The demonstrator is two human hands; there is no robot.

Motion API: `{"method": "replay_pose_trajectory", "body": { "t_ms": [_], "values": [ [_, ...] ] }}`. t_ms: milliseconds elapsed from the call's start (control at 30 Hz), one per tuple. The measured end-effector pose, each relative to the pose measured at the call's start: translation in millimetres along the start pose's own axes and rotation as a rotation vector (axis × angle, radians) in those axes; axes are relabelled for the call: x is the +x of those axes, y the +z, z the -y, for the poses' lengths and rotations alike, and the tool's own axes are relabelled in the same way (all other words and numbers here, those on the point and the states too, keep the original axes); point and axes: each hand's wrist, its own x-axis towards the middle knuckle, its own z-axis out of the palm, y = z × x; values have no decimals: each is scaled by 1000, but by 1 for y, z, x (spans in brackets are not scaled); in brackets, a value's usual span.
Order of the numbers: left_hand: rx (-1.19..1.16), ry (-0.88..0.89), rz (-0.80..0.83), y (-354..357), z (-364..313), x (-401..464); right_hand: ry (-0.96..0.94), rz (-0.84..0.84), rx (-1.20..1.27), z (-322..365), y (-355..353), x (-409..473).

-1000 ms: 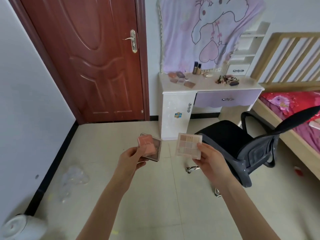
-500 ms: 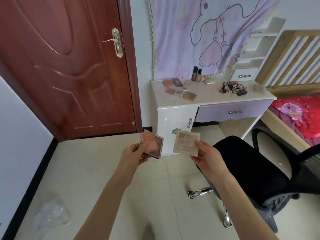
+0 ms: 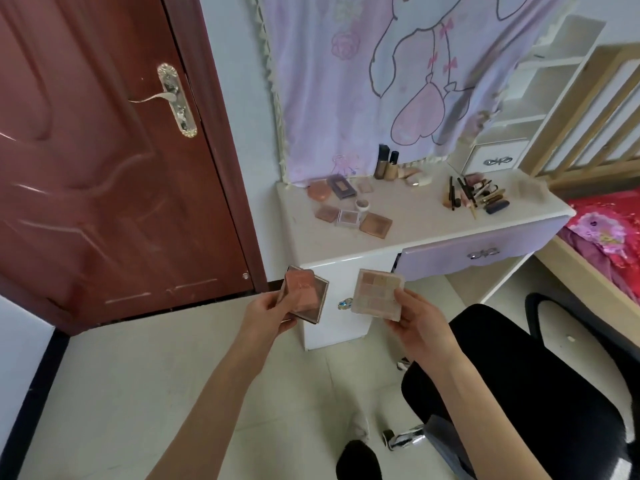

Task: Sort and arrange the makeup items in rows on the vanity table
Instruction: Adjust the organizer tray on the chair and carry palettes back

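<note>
My left hand (image 3: 268,311) grips a pink blush compact stacked on a dark-edged palette (image 3: 306,294). A pale eyeshadow palette (image 3: 378,293) with several beige and pink pans is held at its lower corner by my right hand (image 3: 420,327). Both are held up in front of the white vanity table (image 3: 426,220). On its top lie several flat palettes and compacts (image 3: 349,211) at the left, two foundation bottles (image 3: 387,165) at the back, and a loose pile of brushes and lipsticks (image 3: 476,195) at the right.
A black office chair (image 3: 540,382) stands at my right, close to the vanity's lavender drawer (image 3: 481,252). A dark red door (image 3: 104,161) fills the left. A wooden bed (image 3: 602,237) with red bedding is at the far right. A cartoon cloth (image 3: 398,74) hangs behind the vanity.
The view has come closer to the vanity, which now looms larger. Both hands keep the same hold on their palettes, still raised side by side.
</note>
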Motion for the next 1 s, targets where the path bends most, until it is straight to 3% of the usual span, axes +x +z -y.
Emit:
{"method": "replay_pose_trajectory", "body": {
  "t_ms": [433,700,1000],
  "values": [
    [71,-260,-149,63,13,213,215,-119,-183,45,-3,232],
    [117,-393,-187,61,21,280,371,-175,-279,26,6,312],
    [223,-463,-175,53,19,342,308,-372,-539,7,11,362]
  ]
}}
